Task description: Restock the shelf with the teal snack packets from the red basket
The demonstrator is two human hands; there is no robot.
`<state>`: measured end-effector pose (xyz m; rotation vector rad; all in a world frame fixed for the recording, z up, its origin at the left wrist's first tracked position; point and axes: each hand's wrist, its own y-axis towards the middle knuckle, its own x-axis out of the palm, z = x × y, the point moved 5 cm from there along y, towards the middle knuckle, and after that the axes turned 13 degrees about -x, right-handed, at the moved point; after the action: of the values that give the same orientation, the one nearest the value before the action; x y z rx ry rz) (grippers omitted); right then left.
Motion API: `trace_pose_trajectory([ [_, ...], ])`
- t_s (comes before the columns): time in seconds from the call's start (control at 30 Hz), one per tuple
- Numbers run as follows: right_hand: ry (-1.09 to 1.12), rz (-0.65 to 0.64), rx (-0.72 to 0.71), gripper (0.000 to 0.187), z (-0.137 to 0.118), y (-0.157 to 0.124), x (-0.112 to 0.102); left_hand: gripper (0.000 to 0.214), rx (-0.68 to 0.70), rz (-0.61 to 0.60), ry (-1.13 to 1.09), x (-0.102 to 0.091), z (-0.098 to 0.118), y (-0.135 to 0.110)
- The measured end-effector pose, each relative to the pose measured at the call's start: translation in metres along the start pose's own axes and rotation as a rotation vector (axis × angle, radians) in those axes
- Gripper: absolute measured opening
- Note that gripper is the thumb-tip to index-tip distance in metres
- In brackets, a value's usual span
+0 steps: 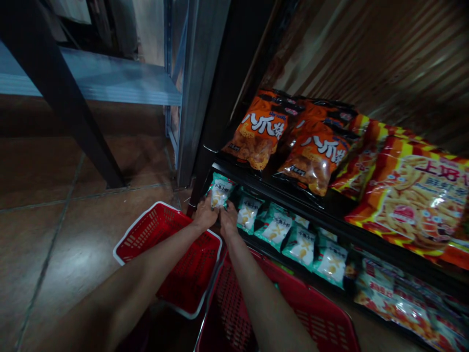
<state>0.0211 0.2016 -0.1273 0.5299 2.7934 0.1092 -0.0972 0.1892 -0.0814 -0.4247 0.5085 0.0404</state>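
Observation:
A small green and white snack bag (220, 191) is held upright at the left end of the lower shelf. My left hand (205, 212) grips its lower left side, fingers closed around the edge. On the lower right side, my right hand (228, 216) also closes on the bag; some of its fingertips are hidden. Beside it stands a row of matching bags, the nearest green and white bag (248, 213) just right of my right hand. Below my forearms are a red basket with a white rim (158, 204) and a second red basket (311, 288).
Orange snack bags (262, 129) and large red-yellow bags (428, 195) fill the upper shelf. White-red packets (399, 298) lie at the lower right. A dark post (69, 93) and a blue-grey metal rack (120, 78) stand left, above the tiled floor (84, 239).

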Motion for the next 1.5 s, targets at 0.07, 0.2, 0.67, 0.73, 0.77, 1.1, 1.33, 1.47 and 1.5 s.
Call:
trace_pose_trajectory([
  [0.07,-0.023,0.012,0.021,0.047,0.005,0.002,0.001,0.064,-0.024,-0.005,-0.007,0.001,-0.003,0.003],
  [0.2,-0.042,-0.009,0.011,0.050,0.012,0.003,0.003,0.066,-0.073,-0.029,0.006,0.005,-0.009,0.008],
  [0.67,-0.361,0.033,-0.121,0.038,0.006,0.002,0.004,0.075,0.076,-0.010,-0.091,0.010,-0.012,0.021],
  [0.73,-0.366,0.033,-0.117,0.037,0.006,0.002,0.006,0.074,0.093,-0.012,-0.095,0.011,-0.012,0.023],
  [0.77,-0.367,0.036,-0.114,0.037,0.007,0.003,0.006,0.074,0.095,-0.015,-0.099,0.011,-0.012,0.025],
  [1.1,-0.378,0.013,-0.087,0.040,0.004,0.006,0.008,0.066,0.037,-0.043,-0.060,0.016,-0.017,0.031],
  [1.33,-0.378,0.011,-0.207,0.047,0.001,-0.003,0.006,0.067,0.026,-0.005,-0.049,0.021,-0.022,0.032],
  [1.47,-0.378,0.011,-0.245,0.048,0.000,-0.001,0.005,0.061,0.052,0.035,-0.021,0.021,-0.021,0.029],
  [1.5,-0.377,0.007,-0.255,0.047,0.000,0.000,0.006,0.060,0.057,0.050,0.001,0.021,-0.020,0.028],
])
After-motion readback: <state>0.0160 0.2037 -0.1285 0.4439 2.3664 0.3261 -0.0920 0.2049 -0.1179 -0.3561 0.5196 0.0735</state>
